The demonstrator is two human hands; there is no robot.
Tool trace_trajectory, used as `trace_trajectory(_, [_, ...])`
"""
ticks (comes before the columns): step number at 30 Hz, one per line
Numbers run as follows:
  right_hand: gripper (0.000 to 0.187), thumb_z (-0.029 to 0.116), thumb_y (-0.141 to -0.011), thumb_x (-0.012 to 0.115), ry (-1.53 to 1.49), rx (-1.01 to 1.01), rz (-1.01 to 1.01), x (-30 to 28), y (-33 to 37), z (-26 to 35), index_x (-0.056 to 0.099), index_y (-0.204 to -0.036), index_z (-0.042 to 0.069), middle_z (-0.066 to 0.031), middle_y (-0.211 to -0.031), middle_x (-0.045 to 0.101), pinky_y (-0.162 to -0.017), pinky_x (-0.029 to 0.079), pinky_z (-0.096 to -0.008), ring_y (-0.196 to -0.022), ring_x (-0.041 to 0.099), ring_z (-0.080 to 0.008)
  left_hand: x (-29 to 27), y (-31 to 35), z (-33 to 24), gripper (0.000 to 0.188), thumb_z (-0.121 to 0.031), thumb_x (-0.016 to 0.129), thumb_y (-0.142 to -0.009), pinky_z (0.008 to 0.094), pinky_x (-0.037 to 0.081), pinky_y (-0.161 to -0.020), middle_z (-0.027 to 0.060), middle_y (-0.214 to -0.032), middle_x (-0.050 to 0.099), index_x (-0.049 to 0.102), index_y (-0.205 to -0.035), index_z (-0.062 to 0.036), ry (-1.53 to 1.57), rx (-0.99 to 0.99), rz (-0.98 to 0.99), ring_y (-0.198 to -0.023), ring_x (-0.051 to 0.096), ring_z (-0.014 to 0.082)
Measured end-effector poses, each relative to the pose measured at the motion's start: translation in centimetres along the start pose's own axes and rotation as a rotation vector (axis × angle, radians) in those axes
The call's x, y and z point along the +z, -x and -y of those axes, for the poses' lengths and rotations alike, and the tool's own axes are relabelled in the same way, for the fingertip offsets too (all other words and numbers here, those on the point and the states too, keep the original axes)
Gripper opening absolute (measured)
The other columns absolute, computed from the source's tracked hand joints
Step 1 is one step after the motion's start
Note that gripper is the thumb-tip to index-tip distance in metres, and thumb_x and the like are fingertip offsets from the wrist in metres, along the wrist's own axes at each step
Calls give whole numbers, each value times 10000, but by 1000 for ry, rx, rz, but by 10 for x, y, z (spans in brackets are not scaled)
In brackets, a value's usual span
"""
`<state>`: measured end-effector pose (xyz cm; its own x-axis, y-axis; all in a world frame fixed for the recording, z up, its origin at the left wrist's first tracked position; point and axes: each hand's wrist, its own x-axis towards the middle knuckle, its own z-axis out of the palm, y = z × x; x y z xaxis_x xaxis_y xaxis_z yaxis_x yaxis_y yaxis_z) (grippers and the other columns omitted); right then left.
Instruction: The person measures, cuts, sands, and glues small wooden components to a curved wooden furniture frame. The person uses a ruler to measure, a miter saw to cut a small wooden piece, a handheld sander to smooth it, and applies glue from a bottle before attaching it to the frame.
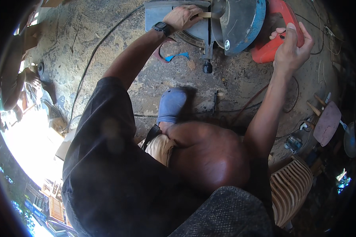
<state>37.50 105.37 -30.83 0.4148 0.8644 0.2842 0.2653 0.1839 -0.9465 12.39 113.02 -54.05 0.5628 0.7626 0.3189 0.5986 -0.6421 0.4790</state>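
A miter saw with a round blade guard (pixel 241 24) stands on the stained floor at the far side. My left hand (pixel 182 18), with a watch on its wrist, lies on the saw's grey table, fingers closed on a short wooden strip (pixel 205 15). The strip's end reaches toward the blade side, and the rest is hidden under my fingers. My right hand (pixel 292 51) is wrapped round the saw's red handle (pixel 264 52), its fingertips showing through the handle's loop. Whether the blade is turning, I cannot tell.
A black knob (pixel 207 66) juts from the saw's front. Near it lie curved blue scraps (pixel 178 56). My foot in a blue clog (pixel 172 103) rests close by. A black cable (pixel 91 53) crosses at left, near another person's hand (pixel 32 78). Slatted wood (pixel 292 187) stands at lower right.
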Motion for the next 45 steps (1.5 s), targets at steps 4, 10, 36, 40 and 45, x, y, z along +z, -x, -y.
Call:
trace_trajectory(4, [464, 72, -959, 680, 26, -12, 1, 0, 1, 1, 421, -1305, -97, -191, -792, 656, -576, 566, -372, -607, 619, -229, -1, -1, -2, 345, -324, 621, -1005, 444, 558, -947, 103, -1216, 696, 660, -1267, -103, 3, -2, 8, -1088, 679, 332])
trace_trajectory(10, [468, 66, -958, 680, 0, -17, -3, -1, 2, -2, 417, -1309, -98, -187, -782, 654, -578, 566, -371, -608, 620, -229, -1, -1, -3, 338, -318, 621, -1007, 441, 560, -941, 97, -1213, 700, 665, -1265, -104, 6, 7, -8, -1080, 683, 327])
trace_trajectory(36, [466, 63, -958, 673, -4, 1, -5, -1, 7, -3, 413, -1311, -94, -198, -797, 650, -594, 569, -373, -619, 625, -235, 1, 0, 1, 354, -339, 613, -1008, 446, 563, -934, 92, -1217, 699, 659, -1275, -111, 7, 2, 2, -1079, 684, 332])
trace_trajectory(40, [455, 59, -959, 667, 5, -10, -9, -2, 7, -5, 415, -1305, -92, -199, -800, 651, -597, 574, -372, -624, 626, -234, 2, 0, 2, 357, -339, 616, -1005, 446, 561, -938, 95, -1230, 696, 662, -1276, -112, 4, 17, -17, -1088, 681, 331])
trace_trajectory(45, [458, 63, -960, 670, 3, -16, -7, -2, 8, -6, 415, -1306, -93, -197, -803, 655, -601, 575, -375, -624, 629, -233, 0, 0, 2, 356, -339, 616, -1005, 447, 560, -938, 94, -1233, 694, 661, -1279, -116, 7, 3, 8, -1092, 680, 328])
